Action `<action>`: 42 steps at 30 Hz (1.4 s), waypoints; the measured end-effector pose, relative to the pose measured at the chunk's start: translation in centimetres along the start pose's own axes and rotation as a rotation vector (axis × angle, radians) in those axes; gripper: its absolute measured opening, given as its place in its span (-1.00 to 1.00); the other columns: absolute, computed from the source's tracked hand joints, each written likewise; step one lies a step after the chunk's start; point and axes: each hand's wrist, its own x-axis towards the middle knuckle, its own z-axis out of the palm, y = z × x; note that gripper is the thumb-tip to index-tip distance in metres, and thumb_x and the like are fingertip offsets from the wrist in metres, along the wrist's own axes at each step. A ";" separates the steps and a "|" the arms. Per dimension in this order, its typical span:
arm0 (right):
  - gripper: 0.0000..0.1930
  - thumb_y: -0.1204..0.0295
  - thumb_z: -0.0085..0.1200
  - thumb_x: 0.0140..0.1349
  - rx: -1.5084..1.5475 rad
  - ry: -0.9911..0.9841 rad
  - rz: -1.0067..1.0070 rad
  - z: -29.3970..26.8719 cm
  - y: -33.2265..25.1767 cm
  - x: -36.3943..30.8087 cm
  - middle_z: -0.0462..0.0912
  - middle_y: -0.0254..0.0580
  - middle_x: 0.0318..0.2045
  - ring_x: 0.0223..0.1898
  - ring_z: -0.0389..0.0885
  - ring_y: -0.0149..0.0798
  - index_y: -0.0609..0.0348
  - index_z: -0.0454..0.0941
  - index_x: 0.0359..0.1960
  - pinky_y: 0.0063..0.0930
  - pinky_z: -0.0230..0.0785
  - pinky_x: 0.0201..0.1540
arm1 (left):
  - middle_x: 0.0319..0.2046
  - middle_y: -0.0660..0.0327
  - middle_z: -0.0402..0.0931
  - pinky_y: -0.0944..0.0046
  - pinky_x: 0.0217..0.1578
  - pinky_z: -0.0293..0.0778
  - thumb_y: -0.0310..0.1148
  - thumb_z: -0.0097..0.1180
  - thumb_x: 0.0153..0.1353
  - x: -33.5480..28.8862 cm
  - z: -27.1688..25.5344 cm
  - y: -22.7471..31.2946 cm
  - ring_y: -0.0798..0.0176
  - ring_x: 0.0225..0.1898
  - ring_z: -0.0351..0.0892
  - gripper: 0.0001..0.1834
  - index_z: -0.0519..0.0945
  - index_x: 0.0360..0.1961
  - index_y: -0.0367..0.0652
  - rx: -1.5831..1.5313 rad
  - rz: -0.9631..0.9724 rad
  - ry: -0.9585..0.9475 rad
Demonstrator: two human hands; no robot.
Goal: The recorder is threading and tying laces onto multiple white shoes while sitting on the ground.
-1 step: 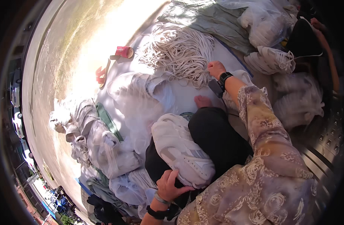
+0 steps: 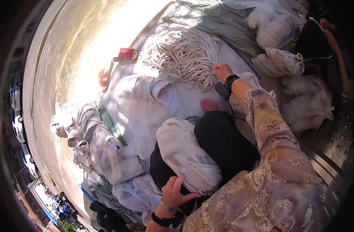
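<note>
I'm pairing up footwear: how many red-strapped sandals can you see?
2. One red-strapped sandal lies left of the cord pile, which the right hand touches; the other sandal lies farther left and lower in the picture. Others could be hidden.

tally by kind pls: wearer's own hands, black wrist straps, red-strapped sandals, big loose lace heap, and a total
right hand: 1
left hand: 1
black wrist straps: 2
red-strapped sandals: 2
loose lace heap: 1
total: 7
</note>
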 end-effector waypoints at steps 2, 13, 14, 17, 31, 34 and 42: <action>-0.84 0.42 -0.04 0.00 -0.109 0.005 0.054 0.3 0.2 0.3 0.58 -0.03 -0.32 -0.25 0.54 -0.04 0.08 0.57 -0.40 -0.28 0.38 -0.17 | -0.48 0.16 0.37 0.32 -0.62 0.33 0.13 0.41 -0.47 -0.1 -0.1 0.1 0.17 -0.55 0.42 -0.13 0.36 -0.17 -0.21 -0.018 -0.010 -0.017; -0.79 0.38 -0.04 0.02 -0.189 0.079 0.181 4.0 1.9 3.4 0.58 -0.07 -0.24 -0.16 0.52 -0.03 0.04 0.56 -0.30 -0.27 0.37 -0.12 | -0.49 0.18 0.37 0.34 -0.64 0.35 0.04 0.42 -0.43 1.2 -0.9 -1.0 0.22 -0.56 0.41 -0.21 0.39 -0.18 -0.18 -0.029 0.041 -0.067; -0.79 0.37 -0.03 0.01 -0.187 0.085 0.178 4.0 2.8 3.3 0.59 -0.06 -0.26 -0.18 0.53 -0.03 0.04 0.57 -0.31 -0.29 0.37 -0.13 | -0.50 0.18 0.37 0.34 -0.64 0.36 0.04 0.43 -0.43 1.4 -0.8 -1.0 0.22 -0.56 0.42 -0.21 0.39 -0.18 -0.18 -0.029 0.056 -0.051; -0.80 0.36 -0.02 -0.02 -0.073 0.087 0.160 3.7 4.1 3.8 0.60 -0.05 -0.31 -0.22 0.54 -0.03 0.06 0.59 -0.36 -0.32 0.37 -0.16 | -0.50 0.18 0.37 0.34 -0.64 0.37 0.03 0.43 -0.43 1.4 -0.7 -1.1 0.22 -0.56 0.42 -0.21 0.39 -0.18 -0.17 -0.035 0.077 -0.024; -0.89 0.48 -0.06 -0.08 0.678 -0.215 -0.191 -3.3 -2.9 -5.3 0.47 -0.28 -0.67 -0.46 0.52 -0.40 0.23 0.44 -0.66 -0.57 0.30 -0.38 | -0.53 0.16 0.30 0.25 -0.62 0.31 0.16 0.25 -0.26 -0.1 -0.3 1.9 0.17 -0.57 0.36 -0.14 0.38 0.05 -0.11 0.307 0.119 -0.114; -0.91 0.51 -0.08 -0.05 0.742 -0.306 -0.304 -7.8 -5.6 -10.0 0.50 -0.27 -0.60 -0.42 0.53 -0.39 0.26 0.43 -0.60 -0.57 0.31 -0.32 | -0.50 0.11 0.29 0.21 -0.59 0.36 0.17 0.16 -0.16 -1.0 -0.1 3.1 0.13 -0.53 0.40 -0.20 0.32 0.15 0.14 0.356 0.106 -0.108; -0.91 0.46 -0.14 0.15 0.756 -0.291 -0.697 -25.3 -16.0 -23.0 0.55 -0.20 -0.41 -0.32 0.50 -0.39 0.21 0.39 -0.41 -0.52 0.33 -0.23 | -0.25 -0.15 0.36 0.05 -0.42 0.48 0.05 0.11 -0.03 -1.3 1.5 4.0 -0.15 -0.37 0.52 -0.20 0.11 0.26 0.25 0.441 0.160 -0.060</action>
